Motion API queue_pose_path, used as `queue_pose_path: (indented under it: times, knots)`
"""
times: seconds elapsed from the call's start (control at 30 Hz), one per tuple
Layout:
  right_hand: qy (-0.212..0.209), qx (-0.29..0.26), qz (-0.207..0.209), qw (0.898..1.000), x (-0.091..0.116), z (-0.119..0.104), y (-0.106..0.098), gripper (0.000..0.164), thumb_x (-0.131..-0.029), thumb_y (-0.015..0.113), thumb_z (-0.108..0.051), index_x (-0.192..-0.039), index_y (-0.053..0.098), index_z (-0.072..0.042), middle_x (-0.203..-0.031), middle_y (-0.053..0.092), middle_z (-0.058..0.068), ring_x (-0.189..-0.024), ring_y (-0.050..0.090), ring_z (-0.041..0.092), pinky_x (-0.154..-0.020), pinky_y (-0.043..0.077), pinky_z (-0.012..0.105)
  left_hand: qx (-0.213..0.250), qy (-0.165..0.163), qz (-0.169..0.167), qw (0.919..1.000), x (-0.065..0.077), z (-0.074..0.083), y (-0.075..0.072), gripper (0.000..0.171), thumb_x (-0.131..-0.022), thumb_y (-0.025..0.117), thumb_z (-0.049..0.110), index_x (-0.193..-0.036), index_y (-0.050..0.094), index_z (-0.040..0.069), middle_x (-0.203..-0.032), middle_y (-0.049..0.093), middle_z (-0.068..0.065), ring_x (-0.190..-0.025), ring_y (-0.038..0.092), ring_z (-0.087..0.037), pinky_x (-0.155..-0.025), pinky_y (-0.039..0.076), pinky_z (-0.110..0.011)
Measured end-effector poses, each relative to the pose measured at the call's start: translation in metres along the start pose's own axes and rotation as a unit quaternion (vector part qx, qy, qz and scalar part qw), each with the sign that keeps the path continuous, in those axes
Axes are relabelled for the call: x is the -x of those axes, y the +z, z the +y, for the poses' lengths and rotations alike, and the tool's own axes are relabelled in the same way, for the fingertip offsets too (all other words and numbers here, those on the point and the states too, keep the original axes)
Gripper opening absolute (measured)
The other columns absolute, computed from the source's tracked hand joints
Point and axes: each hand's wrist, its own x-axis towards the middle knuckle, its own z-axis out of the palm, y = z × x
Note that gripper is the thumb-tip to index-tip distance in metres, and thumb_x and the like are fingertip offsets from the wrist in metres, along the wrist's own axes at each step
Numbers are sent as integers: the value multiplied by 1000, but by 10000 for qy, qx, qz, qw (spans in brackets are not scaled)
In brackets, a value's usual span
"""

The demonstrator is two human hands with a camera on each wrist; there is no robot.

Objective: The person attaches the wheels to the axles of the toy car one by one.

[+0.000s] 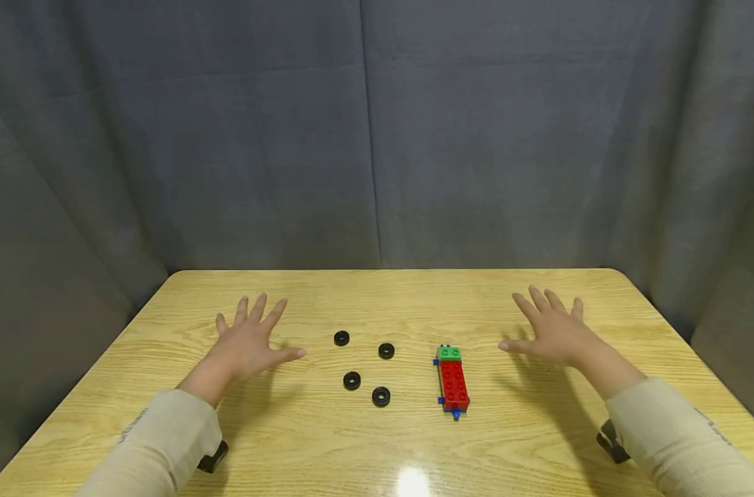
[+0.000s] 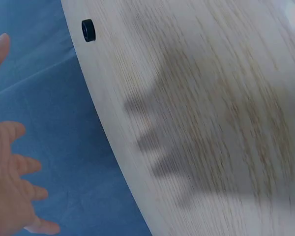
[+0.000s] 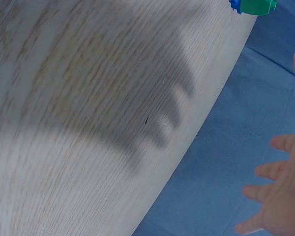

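Both hands hover over the table with fingers spread, holding nothing. The left hand [image 1: 248, 345] is to the left of several small black toy tires [image 1: 381, 396], which lie flat and apart from one another. On the other side, the right hand [image 1: 554, 333] is nearest a toy-brick car body [image 1: 453, 383], made of red bricks with a green brick at its far end and blue pegs sticking out. One black tire [image 2: 88, 30] shows in the left wrist view. At the top of the right wrist view, part of the green brick [image 3: 258, 6] appears.
The wooden table [image 1: 302, 449] has rounded far corners. Behind it and along both sides hangs a grey curtain [image 1: 277, 166]. Black wrist-worn devices [image 1: 213, 457] sit under the sleeves [image 1: 166, 442]. Light glares off the table's near edge.
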Motion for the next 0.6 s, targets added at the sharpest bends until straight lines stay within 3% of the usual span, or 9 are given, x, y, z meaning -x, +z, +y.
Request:
queue_pose_path:
  times: [0.4, 0.6]
  knots:
    - [-232, -32, 36, 9997, 0, -8, 0, 97, -70, 45, -69, -136, 21, -2, -136, 13, 28, -120, 11, 48, -84, -5, 68, 45, 314, -93, 9995, -6, 5, 6, 95, -68, 40, 74, -139, 18, 15, -141, 5, -19, -125, -1, -42, -86, 3, -68]
    - [-400, -216, 21, 9990, 0, -16, 2, 97, -69, 47, -69, -136, 20, -2, -135, 15, 28, -120, 12, 48, -86, -1, 66, 356, 578, -117, 9976, -6, 6, 7, 91, -71, 47, 67, -139, 16, 14, -142, 4, -17, -126, 2, -39, -87, 7, -66]
